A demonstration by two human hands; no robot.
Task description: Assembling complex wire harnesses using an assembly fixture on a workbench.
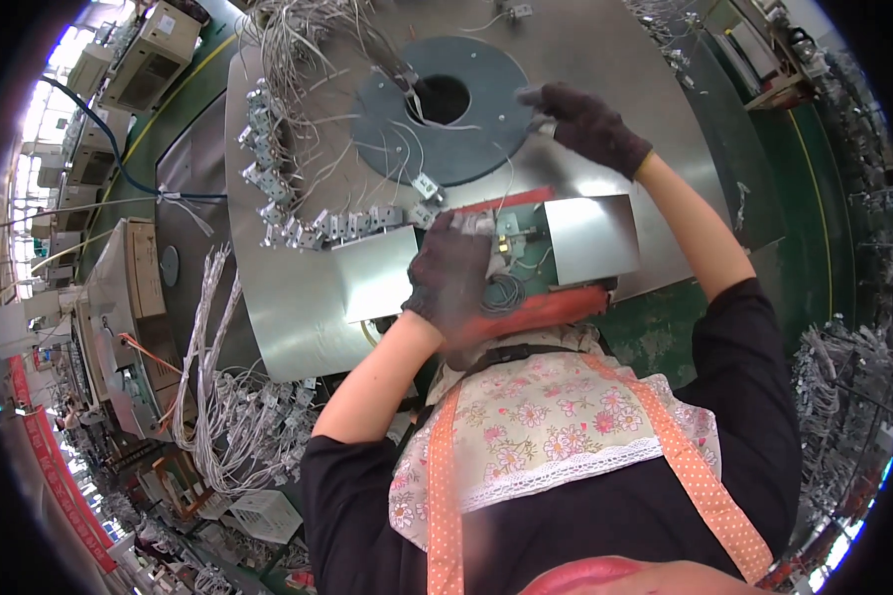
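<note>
Both my hands wear dark gloves with pale fingertips. My left hand (pixel 451 268) rests over a small bench fixture (pixel 533 253), its fingers bent beside a little brass-coloured part (pixel 507 244). Whatever those fingers grip is hidden. Up to the right, my right hand (pixel 590 129) is raised over the steel table near a grey disc (pixel 379 129), thumb and fingers apart with nothing visible between them. A small metal box with a wire (pixel 427 186) lies at the disc's near edge. Shiny metal plates (pixel 593 238) flank the fixture, and red strips (pixel 546 309) run along it.
A curved row of small metal boxes (pixel 352 224) with wires lines the left of the steel table (pixel 288 332). A wire bundle (pixel 293 40) trails toward the disc's central hole. More wired parts (pixel 258 426) hang at lower left, above a white basket (pixel 266 516).
</note>
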